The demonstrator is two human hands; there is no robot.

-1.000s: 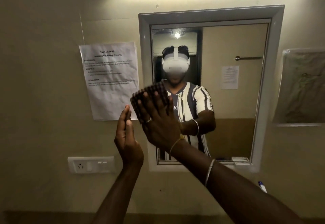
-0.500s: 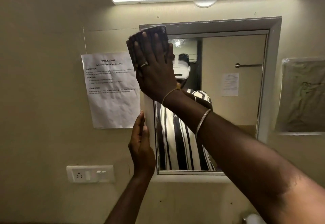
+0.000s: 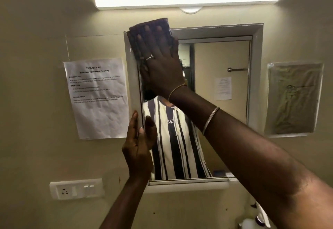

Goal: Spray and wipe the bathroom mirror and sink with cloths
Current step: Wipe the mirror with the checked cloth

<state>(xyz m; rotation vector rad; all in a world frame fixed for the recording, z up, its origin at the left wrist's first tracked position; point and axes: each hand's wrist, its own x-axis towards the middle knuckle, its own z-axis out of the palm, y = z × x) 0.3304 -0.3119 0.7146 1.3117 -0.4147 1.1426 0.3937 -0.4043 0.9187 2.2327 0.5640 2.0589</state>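
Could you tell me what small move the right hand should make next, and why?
Probably sweep the cloth rightward along the top of the mirror. The right hand presses it flat at the top-left corner, the surface to its right lies uncovered, and the left hand grips the mirror's left edge, steadying it.

The right hand [image 3: 162, 66] is pressing a folded dark cloth [image 3: 149, 26] flat, fingers straight, against the upper left corner of the mirror [image 3: 221, 57], with the cloth overlapping the frame's top edge. The left hand [image 3: 138, 149] is pinching the mirror's left edge low down, thumb lying on the glass and fingers behind the frame. 1 tube light [image 3: 187, 0] is glowing above the mirror. A printed notice [image 3: 97, 102] is hanging just left of it, with a socket panel [image 3: 76, 189] sitting below.
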